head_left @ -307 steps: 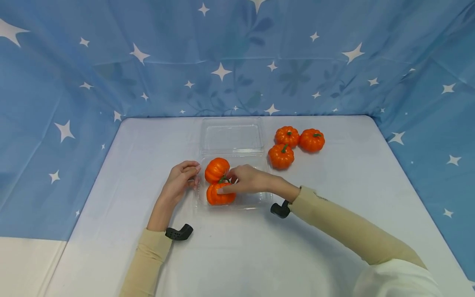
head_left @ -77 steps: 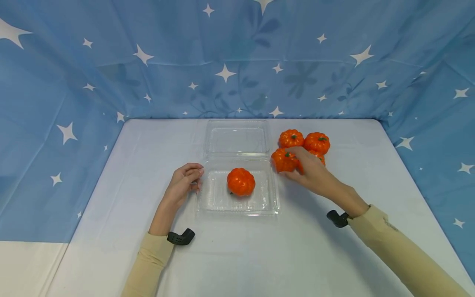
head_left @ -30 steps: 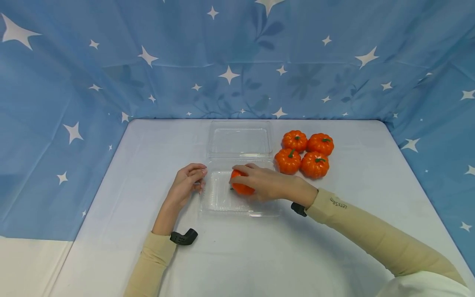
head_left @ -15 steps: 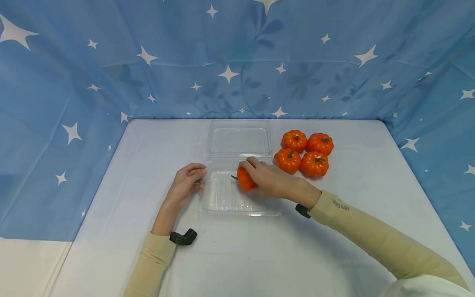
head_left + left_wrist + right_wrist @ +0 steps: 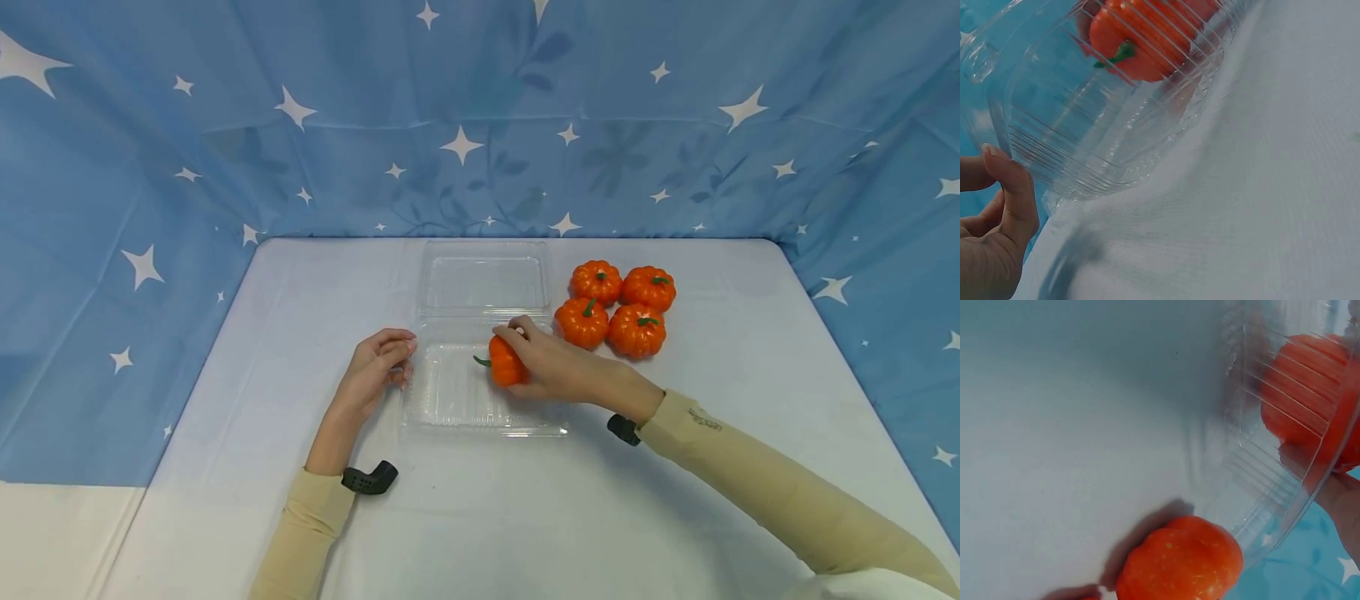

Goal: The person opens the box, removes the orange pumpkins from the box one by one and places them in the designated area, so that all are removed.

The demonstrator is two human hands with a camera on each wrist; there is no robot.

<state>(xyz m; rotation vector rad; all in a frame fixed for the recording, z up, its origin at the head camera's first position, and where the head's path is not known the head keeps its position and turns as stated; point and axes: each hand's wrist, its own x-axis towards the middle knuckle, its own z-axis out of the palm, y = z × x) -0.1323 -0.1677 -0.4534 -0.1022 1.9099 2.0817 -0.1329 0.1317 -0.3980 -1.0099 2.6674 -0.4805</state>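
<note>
A clear plastic clamshell box (image 5: pixel 450 392) lies with its lid (image 5: pixel 486 282) folded back on the table. My left hand (image 5: pixel 375 371) pinches the box's left rim between thumb and fingers; the left wrist view shows the thumb (image 5: pixel 1013 187) at that rim. Inside the box, my right hand (image 5: pixel 551 362) grips a small orange pumpkin (image 5: pixel 506 363) from its right side. The pumpkin is tipped sideways, its green stem pointing left. Through the box wall in the right wrist view, the gripped pumpkin (image 5: pixel 1304 387) shows with fingers partly hidden.
Several more orange pumpkins (image 5: pixel 637 331) stand in a tight cluster right of the box, the nearest one (image 5: pixel 581 323) close to its edge. A white cloth (image 5: pixel 480 508) covers the table. Behind hangs a blue curtain (image 5: pixel 337 200) with white stars.
Earlier the box held two pumpkins; one has joined the cluster at right. My right hand came back, took hold of the other and shifted it slightly right, stem turned left. The left hand stayed.
</note>
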